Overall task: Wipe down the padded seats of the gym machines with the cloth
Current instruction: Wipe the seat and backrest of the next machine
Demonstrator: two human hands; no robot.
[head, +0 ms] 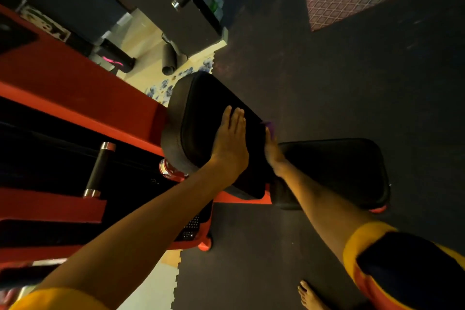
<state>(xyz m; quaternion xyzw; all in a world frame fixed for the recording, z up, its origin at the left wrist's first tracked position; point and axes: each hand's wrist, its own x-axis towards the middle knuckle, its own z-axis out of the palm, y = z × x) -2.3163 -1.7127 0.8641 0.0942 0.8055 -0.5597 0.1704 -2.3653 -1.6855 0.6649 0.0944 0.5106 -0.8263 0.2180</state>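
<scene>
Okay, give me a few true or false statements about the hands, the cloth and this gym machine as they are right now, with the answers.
1. The left hand lies flat, fingers straight, on the black pad. True.
2. The purple cloth is under the left hand. False: it shows at the fingertips of the right hand, at the pad's right edge.
3. The machine frame is blue. False: it is red.
4. A bare foot stands on the dark floor mat. True.

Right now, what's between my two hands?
Head view: a bare strip of the black upright pad separates the left hand, flat on it, from the right hand with the purple cloth.
</scene>
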